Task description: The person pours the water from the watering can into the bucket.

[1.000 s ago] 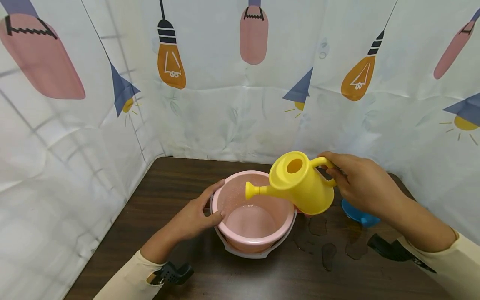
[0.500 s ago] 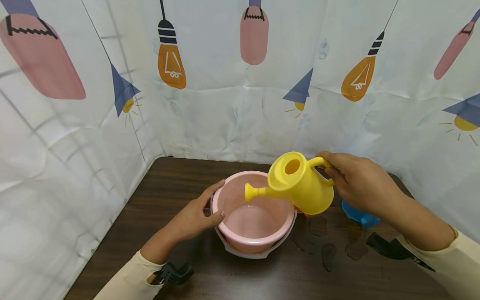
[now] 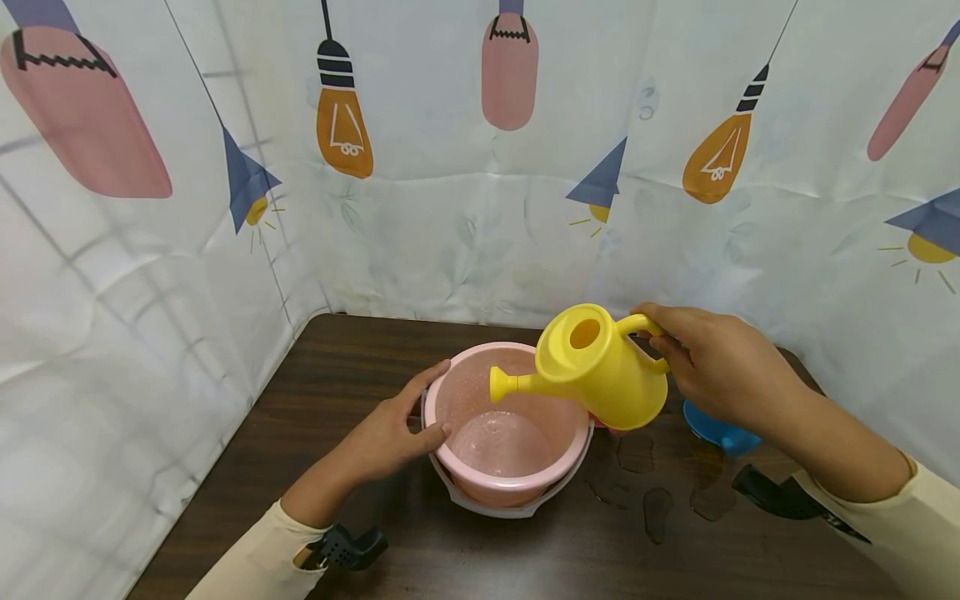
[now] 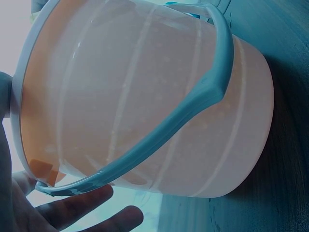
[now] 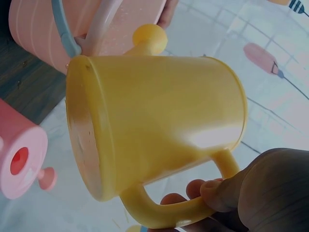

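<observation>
At the left, my left hand (image 3: 386, 437) holds the rim of a pink bucket (image 3: 491, 481), its thumb over the edge. In the left wrist view, two fingers stretch out past the bucket's grey-blue handle (image 4: 159, 140). My right hand (image 3: 712, 358) grips a yellow watering can (image 3: 611, 379) by its handle, fingers curled round it. Tilted, the can has its spout's rose (image 3: 501, 383) over the bucket's opening. Ripples and bright glints show in the water (image 3: 498, 442) at the bucket's bottom, and drops dot its inner wall.
A pink watering can (image 5: 21, 154) stands beside the bucket, mostly hidden in the head view. Under my right forearm lies a blue plastic item (image 3: 720, 433), partly covered. Water puddles (image 3: 657, 512) spot the dark wooden table (image 3: 360, 350). A printed curtain (image 3: 450, 217) hangs behind.
The yellow watering can has shifted very slightly left and tipped a touch further. Ripples in the bucket's water now spread wider. My left hand has kept its place on the rim.
</observation>
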A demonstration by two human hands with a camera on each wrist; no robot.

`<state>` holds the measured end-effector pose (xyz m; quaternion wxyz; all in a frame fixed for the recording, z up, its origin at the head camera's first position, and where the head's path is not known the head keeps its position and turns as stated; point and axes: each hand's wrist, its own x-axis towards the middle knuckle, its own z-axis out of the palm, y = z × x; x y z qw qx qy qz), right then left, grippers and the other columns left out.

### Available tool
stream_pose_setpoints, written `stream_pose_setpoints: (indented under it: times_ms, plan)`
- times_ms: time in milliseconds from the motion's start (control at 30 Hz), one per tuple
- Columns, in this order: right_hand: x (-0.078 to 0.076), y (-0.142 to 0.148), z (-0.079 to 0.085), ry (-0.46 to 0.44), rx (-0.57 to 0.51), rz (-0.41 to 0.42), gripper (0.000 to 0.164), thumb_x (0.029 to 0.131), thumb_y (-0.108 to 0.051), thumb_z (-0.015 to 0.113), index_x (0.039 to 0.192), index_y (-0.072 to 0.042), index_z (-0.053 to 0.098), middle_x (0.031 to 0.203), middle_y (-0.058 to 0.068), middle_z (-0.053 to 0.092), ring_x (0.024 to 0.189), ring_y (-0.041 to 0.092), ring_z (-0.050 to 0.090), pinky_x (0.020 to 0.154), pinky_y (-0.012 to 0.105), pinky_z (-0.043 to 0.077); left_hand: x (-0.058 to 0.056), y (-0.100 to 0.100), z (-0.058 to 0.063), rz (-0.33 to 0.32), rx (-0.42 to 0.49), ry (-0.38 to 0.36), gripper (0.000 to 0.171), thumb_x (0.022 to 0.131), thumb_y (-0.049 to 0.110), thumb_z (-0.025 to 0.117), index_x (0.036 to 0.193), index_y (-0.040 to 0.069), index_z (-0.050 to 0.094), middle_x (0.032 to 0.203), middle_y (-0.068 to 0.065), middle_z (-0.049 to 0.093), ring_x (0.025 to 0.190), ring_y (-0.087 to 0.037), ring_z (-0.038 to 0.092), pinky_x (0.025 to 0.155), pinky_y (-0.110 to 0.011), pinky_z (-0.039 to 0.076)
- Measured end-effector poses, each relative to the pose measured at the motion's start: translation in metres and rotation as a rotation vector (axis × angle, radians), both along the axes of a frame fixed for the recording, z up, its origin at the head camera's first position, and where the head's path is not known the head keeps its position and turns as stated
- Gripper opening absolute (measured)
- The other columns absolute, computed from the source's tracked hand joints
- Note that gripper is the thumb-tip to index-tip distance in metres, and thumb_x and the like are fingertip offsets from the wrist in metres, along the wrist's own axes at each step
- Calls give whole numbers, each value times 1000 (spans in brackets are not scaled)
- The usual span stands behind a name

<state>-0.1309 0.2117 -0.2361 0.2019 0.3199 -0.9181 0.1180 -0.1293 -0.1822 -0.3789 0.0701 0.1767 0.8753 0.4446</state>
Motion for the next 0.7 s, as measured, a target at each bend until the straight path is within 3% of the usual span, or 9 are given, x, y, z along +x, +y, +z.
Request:
stream_pose_setpoints:
  times_ms: [700]
  plan:
    - [1, -1, 2, -10, 3, -1, 40, 94, 2, 69, 133, -5, 64, 114, 8, 72, 76, 17, 63, 63, 37, 54, 2, 1, 1, -1, 3, 9, 82, 93, 39, 69, 163, 34, 25, 147, -19, 51, 117, -29, 63, 91, -46, 52]
